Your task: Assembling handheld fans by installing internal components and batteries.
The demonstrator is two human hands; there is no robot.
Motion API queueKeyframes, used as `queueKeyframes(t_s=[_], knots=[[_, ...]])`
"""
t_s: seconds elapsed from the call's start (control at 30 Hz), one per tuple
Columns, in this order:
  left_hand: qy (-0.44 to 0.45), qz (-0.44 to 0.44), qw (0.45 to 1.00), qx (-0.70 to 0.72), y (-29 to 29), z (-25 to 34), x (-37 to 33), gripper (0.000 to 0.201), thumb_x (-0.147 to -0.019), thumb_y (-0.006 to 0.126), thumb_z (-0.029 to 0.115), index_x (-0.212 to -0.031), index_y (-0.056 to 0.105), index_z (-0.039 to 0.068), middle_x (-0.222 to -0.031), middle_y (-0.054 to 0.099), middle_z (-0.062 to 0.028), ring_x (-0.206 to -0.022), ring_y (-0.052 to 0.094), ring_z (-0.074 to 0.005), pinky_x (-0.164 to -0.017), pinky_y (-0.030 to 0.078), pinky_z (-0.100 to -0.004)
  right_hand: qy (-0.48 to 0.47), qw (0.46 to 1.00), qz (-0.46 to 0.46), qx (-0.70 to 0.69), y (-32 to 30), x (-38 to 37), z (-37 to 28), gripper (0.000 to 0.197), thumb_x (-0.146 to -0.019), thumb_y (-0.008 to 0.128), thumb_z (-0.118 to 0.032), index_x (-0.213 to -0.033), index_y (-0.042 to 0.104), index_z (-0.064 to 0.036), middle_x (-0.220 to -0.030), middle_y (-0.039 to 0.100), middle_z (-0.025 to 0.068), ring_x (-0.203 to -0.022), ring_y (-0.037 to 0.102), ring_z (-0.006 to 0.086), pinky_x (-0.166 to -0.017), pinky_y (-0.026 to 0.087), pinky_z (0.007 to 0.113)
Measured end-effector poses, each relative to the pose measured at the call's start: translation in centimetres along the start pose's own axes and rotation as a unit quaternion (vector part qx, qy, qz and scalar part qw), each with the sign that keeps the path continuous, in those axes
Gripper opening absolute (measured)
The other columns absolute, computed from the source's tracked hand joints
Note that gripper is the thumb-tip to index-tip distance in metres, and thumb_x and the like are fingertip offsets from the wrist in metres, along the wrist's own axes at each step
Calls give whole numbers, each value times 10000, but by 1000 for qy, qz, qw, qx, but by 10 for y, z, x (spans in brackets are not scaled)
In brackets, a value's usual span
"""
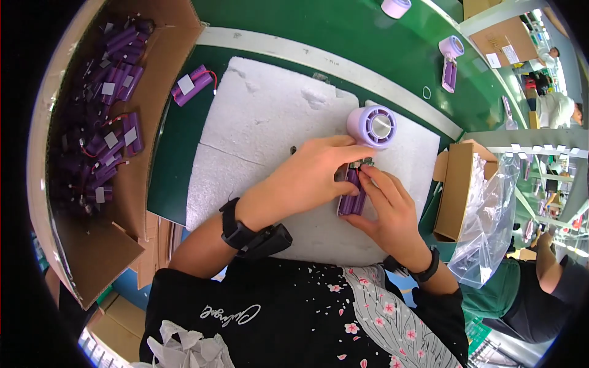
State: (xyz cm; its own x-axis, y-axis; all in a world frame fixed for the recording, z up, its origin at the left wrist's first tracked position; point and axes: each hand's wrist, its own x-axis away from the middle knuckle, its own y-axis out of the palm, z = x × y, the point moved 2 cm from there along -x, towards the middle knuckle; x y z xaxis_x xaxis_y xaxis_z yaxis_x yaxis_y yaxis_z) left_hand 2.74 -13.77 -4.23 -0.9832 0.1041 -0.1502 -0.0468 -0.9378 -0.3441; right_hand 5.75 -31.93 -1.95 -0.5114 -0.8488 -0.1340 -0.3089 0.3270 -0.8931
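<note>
A lilac fan (358, 130) was held by both hands above the white foam (264, 110), its round head pointed away from the body and its opened handle toward it. Two purple cells (352, 199) were seen lying side by side in the handle, with a small circuit board (363, 163) exposed near the neck.

The fan was gripped from the left by the left hand (313, 168), its forefinger laid across just below the head and its thumb pressed to the handle's side. The handle's lower end was braced by the thumb of the right hand (392, 211), while its bent fingers were brought close to the board; whether a wire was pinched there could not be told. Dark bands were worn on both wrists.

On the left, a carton (126, 242) was part filled with purple packs (113, 86), many marked with white labels. A loose pack (193, 84) with a red lead was placed between carton and foam. Beyond a pale rail (294, 52), a second fan (450, 73) with bared cells was laid on the green bench (264, 21). At the right, a small box (451, 196) was lined with a clear bag (488, 227).
</note>
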Motion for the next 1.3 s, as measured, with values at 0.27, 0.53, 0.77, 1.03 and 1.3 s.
queueKeyframes(t_s=[0.27,0.53,0.77,1.03,1.3], knots=[[13,145,983,-111,-9,-9,2,525,-748,730,62,-1249,578,106,-1174,587,-170,-998,602,-339,-866,506,-376,115,974,188,48,-38,-40,29,419,-732,744,-24,-1122,598,21,-1078,627,147,-833,621,248,-673,515,308],[-18,260,940,-218,-40,-5,6,468,-774,661,10,-1227,591,106,-1270,524,-180,-1156,501,-371,-974,436,-411,116,933,-170,-295,25,-5,7,176,-784,734,-90,-935,667,-31,-706,634,44,-564,564,114,-517,450,250],[-186,220,872,-395,-133,-31,52,544,-731,618,-59,-1246,583,114,-1295,502,-189,-1208,447,-389,-1034,376,-420,-29,979,-38,-200,50,0,7,117,-796,734,-146,-821,659,-60,-664,609,79,-523,580,202,-484,458,305],[-161,208,865,-428,-178,-65,73,455,-786,625,-10,-1234,585,57,-1140,602,-173,-966,594,-350,-861,478,-391,-53,956,39,-285,51,-7,7,132,-846,691,-185,-838,637,-65,-676,603,80,-573,608,231,-525,486,319],[-109,151,983,5,-84,41,16,470,-841,675,72,-1291,538,69,-928,611,-60,-735,603,-117,-622,502,-250,94,807,113,-571,54,-11,17,335,-933,603,-188,-1211,489,-41,-985,618,61,-677,605,147,-569,499,273]])
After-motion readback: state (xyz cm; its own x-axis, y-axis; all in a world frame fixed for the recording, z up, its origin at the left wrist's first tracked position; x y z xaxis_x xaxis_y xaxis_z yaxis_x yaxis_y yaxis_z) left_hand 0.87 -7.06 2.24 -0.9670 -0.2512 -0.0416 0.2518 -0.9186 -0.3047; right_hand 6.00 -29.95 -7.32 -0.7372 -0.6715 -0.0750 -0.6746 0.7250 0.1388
